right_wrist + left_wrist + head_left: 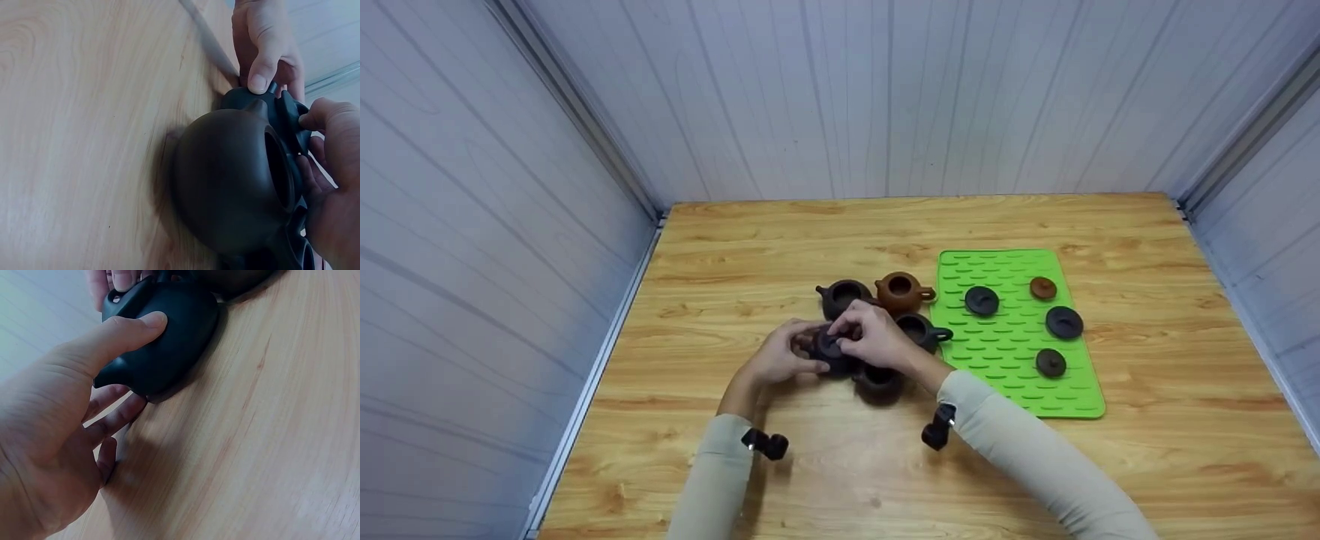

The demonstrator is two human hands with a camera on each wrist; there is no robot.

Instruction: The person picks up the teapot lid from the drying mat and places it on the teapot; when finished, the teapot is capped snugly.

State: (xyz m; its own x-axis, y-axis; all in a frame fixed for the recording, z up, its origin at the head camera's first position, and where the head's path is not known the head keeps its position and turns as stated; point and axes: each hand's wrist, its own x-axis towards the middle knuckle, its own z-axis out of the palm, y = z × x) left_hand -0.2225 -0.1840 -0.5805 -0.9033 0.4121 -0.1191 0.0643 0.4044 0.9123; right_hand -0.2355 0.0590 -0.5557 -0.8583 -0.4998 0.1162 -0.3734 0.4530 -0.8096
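A black teapot (836, 366) stands at the left of a close cluster of teapots. My left hand (780, 354) grips its body near the spout, thumb (132, 329) on the upper side and fingers around the far side. With my right hand (877, 336) I pinch the black lid (291, 115) at the teapot's mouth; whether it is fully seated, I cannot tell. Right beside it, a lidless dark brown teapot (219, 174) fills much of the right wrist view. Behind are another dark teapot (840, 301), a reddish-brown teapot (898, 301) and a black teapot (919, 341), partly hidden by my right hand.
A green ridged mat (1005, 390) lies right of the teapots. On it are a black lid (982, 301), a reddish-brown lid (1043, 288), a larger black lid (1064, 322) and a dark brown lid (1051, 364). Panel walls enclose the wooden table (720, 247).
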